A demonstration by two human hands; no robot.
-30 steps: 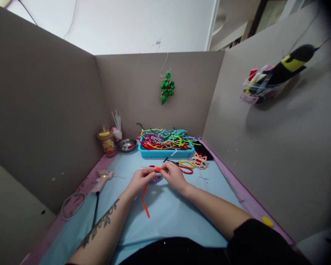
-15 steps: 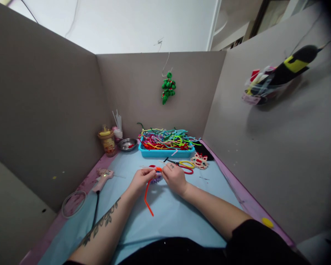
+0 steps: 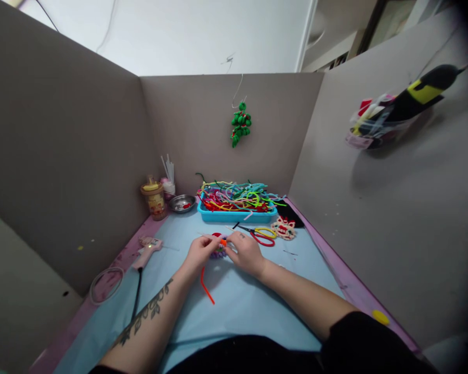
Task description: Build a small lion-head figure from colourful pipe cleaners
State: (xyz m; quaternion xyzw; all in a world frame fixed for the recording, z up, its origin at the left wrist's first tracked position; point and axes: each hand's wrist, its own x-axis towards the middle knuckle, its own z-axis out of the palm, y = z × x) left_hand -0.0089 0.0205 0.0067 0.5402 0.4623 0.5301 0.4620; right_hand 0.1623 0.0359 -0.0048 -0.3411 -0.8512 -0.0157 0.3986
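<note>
My left hand (image 3: 198, 253) and my right hand (image 3: 248, 254) meet over the middle of the blue-covered table, fingers pinched. Between their fingertips is the bunched end of an orange pipe cleaner (image 3: 208, 289), whose loose tail hangs bent below my left hand. The fingers of my right hand close on that same bunched part. A thin pale stick pokes out near the fingertips; which hand grips it I cannot tell. Just behind and under the fingers lies a purple and red fuzzy piece (image 3: 218, 254), mostly covered.
Scissors (image 3: 263, 236) and a cream-and-red pipe-cleaner figure (image 3: 284, 228) lie right of my hands. Behind is a blue tray (image 3: 237, 216) heaped with pipe cleaners. At left are a pink glue gun (image 3: 150, 249), a metal bowl (image 3: 182, 204) and a lidded cup (image 3: 154, 201). Grey panels surround the table.
My fingers have closed further over the orange coil, so less of it shows. The orange tail has shifted slightly left. The whole view has moved a little.
</note>
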